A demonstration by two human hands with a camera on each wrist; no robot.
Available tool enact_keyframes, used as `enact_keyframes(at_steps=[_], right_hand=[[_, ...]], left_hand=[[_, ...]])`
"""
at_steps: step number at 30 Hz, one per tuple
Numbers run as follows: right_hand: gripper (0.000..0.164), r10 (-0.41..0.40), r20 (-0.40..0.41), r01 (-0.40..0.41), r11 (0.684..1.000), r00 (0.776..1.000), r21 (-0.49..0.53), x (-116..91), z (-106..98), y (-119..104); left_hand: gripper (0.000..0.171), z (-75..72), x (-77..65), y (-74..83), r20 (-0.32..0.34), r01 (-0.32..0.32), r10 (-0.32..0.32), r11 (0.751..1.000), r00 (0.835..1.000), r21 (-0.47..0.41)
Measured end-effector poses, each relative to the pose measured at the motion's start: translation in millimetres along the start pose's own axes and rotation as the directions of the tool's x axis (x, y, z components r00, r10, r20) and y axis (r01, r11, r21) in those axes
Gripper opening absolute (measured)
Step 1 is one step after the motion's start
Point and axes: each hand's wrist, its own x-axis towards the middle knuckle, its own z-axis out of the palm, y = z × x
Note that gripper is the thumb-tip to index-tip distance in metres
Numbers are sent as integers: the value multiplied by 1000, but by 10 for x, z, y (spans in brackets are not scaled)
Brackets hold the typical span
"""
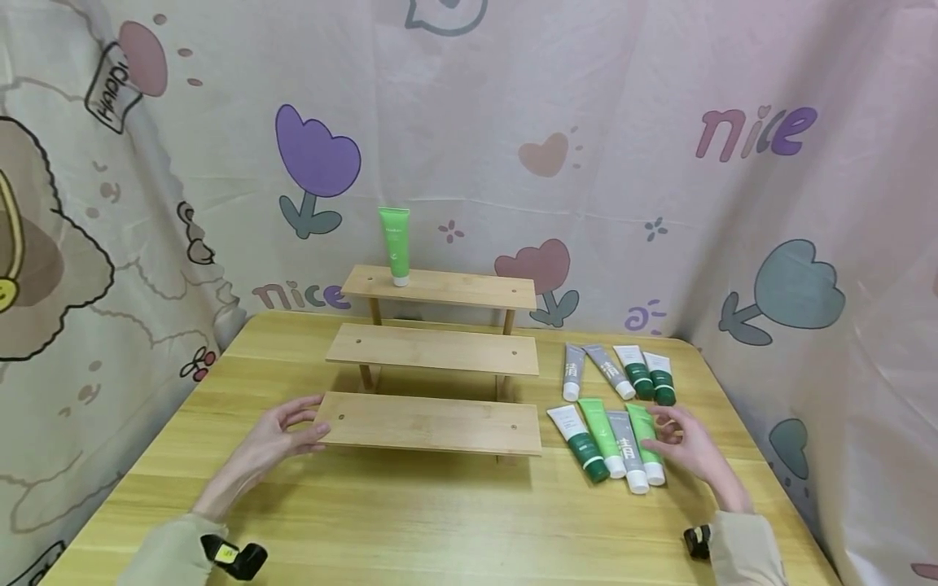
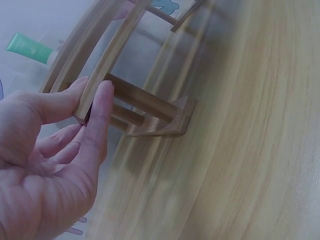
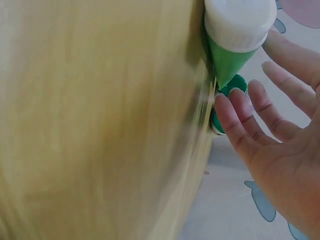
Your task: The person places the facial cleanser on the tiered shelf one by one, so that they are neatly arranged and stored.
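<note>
A three-tier wooden shelf stand (image 1: 432, 423) stands on the table. My left hand (image 1: 282, 431) pinches the left end of its lowest board, thumb on one face and fingers on the other in the left wrist view. One light green tube (image 1: 396, 244) stands upright, cap down, on the top board. Over on the right, my right hand (image 1: 685, 443) is at a light green tube (image 1: 643, 439) lying on the table, its fingers spread loosely beside the tube. In the right wrist view the white cap (image 3: 240, 25) of a green tube shows close to the thumb.
Beside that tube lie a grey tube (image 1: 624, 443), another light green tube (image 1: 601, 431) and a white and dark green tube (image 1: 579, 439). Behind them is a row of grey tubes (image 1: 573, 370) and white and dark green tubes (image 1: 636, 370). A printed curtain (image 1: 454, 122) hangs behind the wooden table (image 1: 440, 521).
</note>
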Motion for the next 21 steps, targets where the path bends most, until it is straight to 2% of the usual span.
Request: enact_keyframes(at_steps=[12, 21], right_hand=[[60, 56, 69, -56, 998, 996, 6, -1, -40, 40], [62, 127, 95, -126, 992, 987, -20, -28, -104, 37]], left_hand=[[74, -1, 13, 13, -2, -2, 2, 1000, 1000, 1], [74, -1, -1, -8, -12, 1, -1, 1000, 1000, 3]])
